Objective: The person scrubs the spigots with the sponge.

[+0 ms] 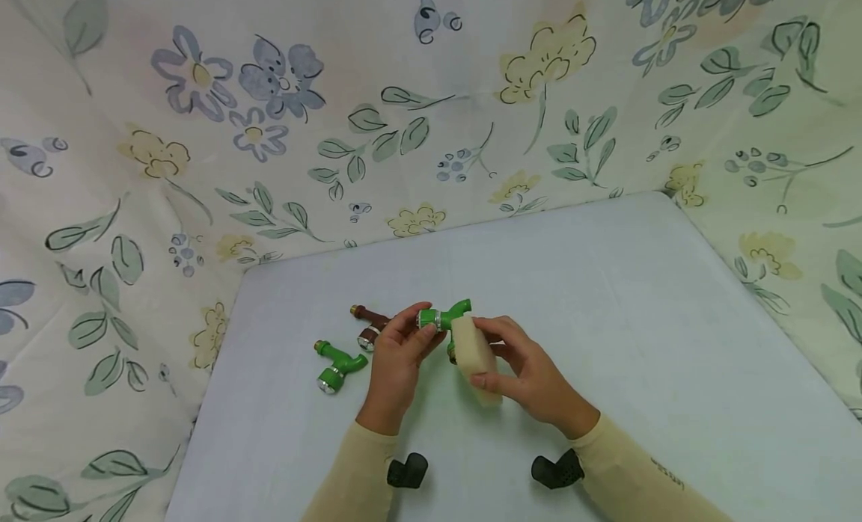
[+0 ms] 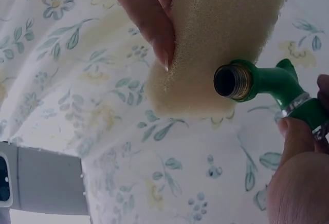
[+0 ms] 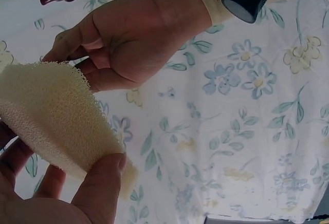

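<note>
My left hand (image 1: 399, 357) grips a green tap (image 1: 441, 318) by its round knob end, as the head view shows. In the left wrist view the tap (image 2: 277, 82) has its threaded brass opening facing the camera. Between fingers and thumb, my right hand (image 1: 532, 372) holds a pale cream sponge (image 1: 477, 361) against or close beside the tap. The sponge (image 3: 56, 116) hides the tap in the right wrist view, where my left hand (image 3: 123, 44) shows behind it.
A second green tap (image 1: 340, 366) lies on the white table (image 1: 606, 298), left of my left hand. Behind that hand lies a dark red-brown tap (image 1: 372, 324), partly covered. Floral cloth (image 1: 417, 118) surrounds the table at the back and sides.
</note>
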`<state>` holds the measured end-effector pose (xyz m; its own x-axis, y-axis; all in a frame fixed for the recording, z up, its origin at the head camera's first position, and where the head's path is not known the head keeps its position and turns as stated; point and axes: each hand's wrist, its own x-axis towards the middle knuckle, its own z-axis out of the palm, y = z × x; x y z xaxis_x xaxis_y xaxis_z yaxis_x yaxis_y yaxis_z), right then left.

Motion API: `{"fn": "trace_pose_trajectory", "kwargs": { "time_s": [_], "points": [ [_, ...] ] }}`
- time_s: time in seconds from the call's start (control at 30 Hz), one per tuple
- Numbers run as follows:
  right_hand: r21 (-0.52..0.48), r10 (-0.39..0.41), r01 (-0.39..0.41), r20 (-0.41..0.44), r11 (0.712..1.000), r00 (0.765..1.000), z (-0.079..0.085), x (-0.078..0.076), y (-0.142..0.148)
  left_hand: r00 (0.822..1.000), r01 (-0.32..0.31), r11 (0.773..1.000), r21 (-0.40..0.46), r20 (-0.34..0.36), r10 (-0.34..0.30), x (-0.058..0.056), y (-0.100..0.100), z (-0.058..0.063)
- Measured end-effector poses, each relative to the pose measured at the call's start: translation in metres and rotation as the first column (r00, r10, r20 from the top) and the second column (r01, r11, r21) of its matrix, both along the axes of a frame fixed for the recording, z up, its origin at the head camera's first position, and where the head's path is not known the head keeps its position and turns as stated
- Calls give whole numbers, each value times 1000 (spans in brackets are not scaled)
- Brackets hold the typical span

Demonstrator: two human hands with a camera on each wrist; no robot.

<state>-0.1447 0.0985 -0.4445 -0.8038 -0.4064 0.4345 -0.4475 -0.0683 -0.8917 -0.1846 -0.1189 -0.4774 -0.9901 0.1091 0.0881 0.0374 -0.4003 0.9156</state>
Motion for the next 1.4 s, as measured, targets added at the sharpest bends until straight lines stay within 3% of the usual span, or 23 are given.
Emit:
{"fn": "trace_pose_trajectory", "kwargs": {
  "time_s": [0.5, 0.77, 0.97, 1.1, 1.27, 1.4],
  "points": [
    [11, -36, 36, 80, 999, 996, -4, -8, 4, 998, 68, 997, 31, -2, -68, 2, 2, 0],
    [59, -149, 144, 84, 988, 985, -9, -12, 7, 995, 97, 995, -7, 2, -97, 4, 4, 1],
    [67, -212, 209, 38, 976, 977, -30, -21, 10, 995, 95, 995, -16, -6, -95, 3, 5, 1],
    [83, -288, 286, 18, 955, 957, -40, -27, 12, 995, 104, 994, -18, -3, -104, 4, 4, 2],
    [93, -348, 340, 100, 936, 932, -27, -25, 15, 991, 133, 991, -30, -11, -134, 6, 4, 4],
    [87, -305, 295, 148, 952, 941, -18, -21, 15, 990, 139, 989, -43, -19, -140, 7, 4, 5]
  ]
}}
